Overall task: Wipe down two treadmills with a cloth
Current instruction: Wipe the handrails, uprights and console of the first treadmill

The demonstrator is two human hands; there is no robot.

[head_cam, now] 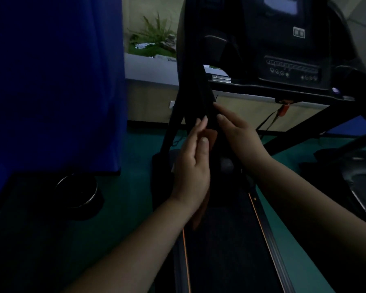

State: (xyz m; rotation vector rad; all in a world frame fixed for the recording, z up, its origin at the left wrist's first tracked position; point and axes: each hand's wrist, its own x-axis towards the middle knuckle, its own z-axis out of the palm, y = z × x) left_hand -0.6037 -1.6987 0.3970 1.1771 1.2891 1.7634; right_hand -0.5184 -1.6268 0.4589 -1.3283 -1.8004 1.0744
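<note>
A black treadmill stands in front of me, with its console (292,68) at the upper right and its belt (226,250), edged with orange lines, running down the frame. Both hands are at its left upright post (195,81). My left hand (192,161) lies with straight fingers against the post, pressing an orange-brown cloth (201,212) to it; the cloth hangs down below the wrist. My right hand (235,130) touches the post's other side with straight fingers. A second dark machine (355,176) shows partly at the right edge.
A large blue fabric panel (55,81) fills the left. A round black base (78,195) sits on the green floor beneath it. A planter with greenery (152,39) stands by the back wall. A red safety clip (283,109) with a cord dangles under the console.
</note>
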